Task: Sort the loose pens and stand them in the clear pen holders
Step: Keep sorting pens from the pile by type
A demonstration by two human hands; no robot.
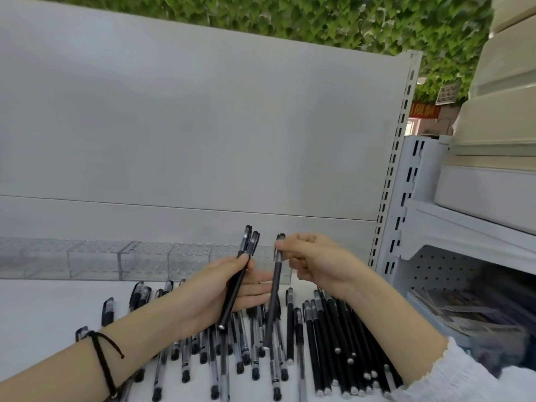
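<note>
Several loose black pens (290, 352) lie on the white shelf, clear-barrelled ones in the middle and solid black ones at the right. My left hand (220, 291) holds two black pens (236, 281) upright, thumb across their barrels, caps up. To its right, my right hand (313, 262) pinches another black pen (275, 285) near its cap, its lower end hanging over the pile. A row of clear pen holders (139, 261) stands along the back of the shelf, behind both hands; I see no pens standing in them.
A white back panel (203, 126) rises behind the holders. A slotted upright (397, 158) bounds the shelf at the right, with another white shelf unit (464, 227) and stacked beige bins (504, 111) beyond it. Bare shelf surface (52, 309) lies at the left.
</note>
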